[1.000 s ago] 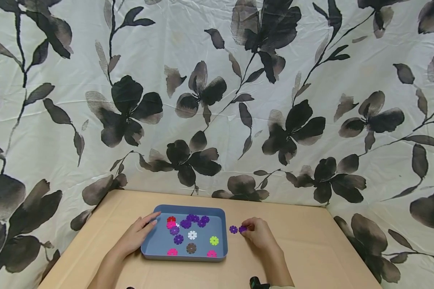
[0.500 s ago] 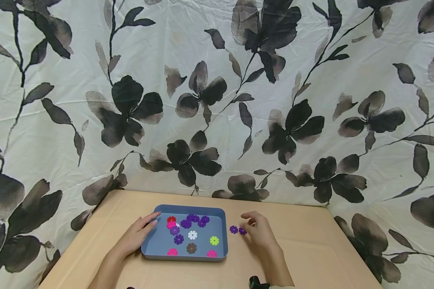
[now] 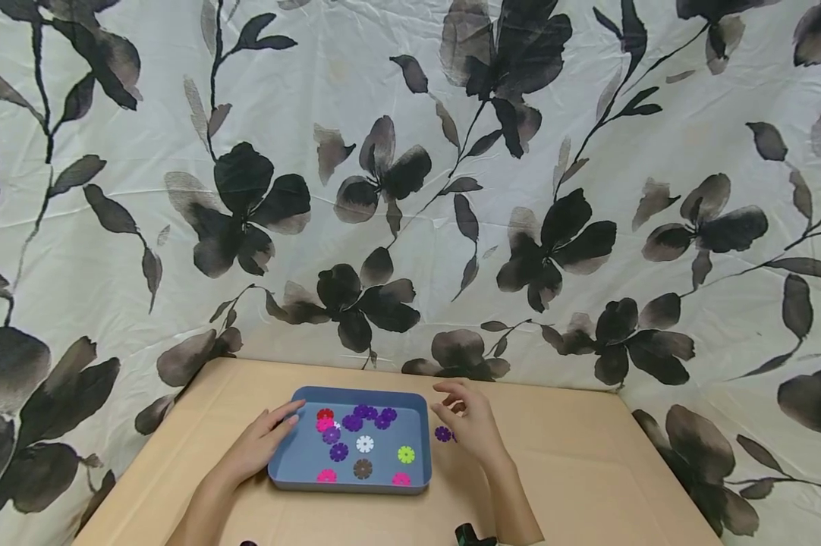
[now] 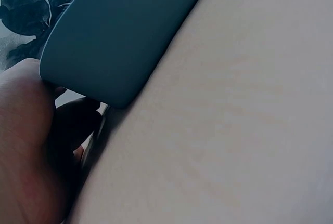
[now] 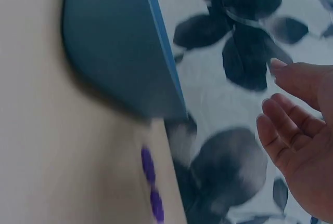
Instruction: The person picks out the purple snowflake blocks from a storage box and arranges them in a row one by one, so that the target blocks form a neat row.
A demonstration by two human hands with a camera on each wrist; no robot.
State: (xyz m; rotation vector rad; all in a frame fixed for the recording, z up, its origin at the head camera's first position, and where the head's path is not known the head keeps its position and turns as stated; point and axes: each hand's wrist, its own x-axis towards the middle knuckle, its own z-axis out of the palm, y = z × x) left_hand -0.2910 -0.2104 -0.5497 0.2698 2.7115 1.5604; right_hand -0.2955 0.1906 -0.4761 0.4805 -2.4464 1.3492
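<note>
My left hand (image 3: 253,446) holds the left rim of a blue-grey tray (image 3: 420,425), its thumb and finger over the edge; the left wrist view shows darker fingers under the tray's corner. Inside lie flower-shaped notched plastic discs: several purple ones (image 3: 338,452), a white one (image 3: 365,444), a brown one (image 3: 363,469), a lime one (image 3: 406,454), pink ones (image 3: 401,479) and a red one (image 3: 325,414). To the right of the tray, my right hand (image 3: 470,421) hovers with spread fingers and nothing between them. Below it, a purple disc (image 3: 443,434) sits on the table beside another, mostly hidden by the hand.
The tan table (image 3: 588,470) runs back to a white cloth (image 3: 410,250) with dark flower prints hanging behind. A black object (image 3: 474,535) shows near the right forearm. A small dark thing (image 3: 248,543) peeks in at the bottom edge.
My right hand let go of the second purple disc, leaving it beside the first, then rose and moved left toward the tray. My left hand and the tray stayed in place.
</note>
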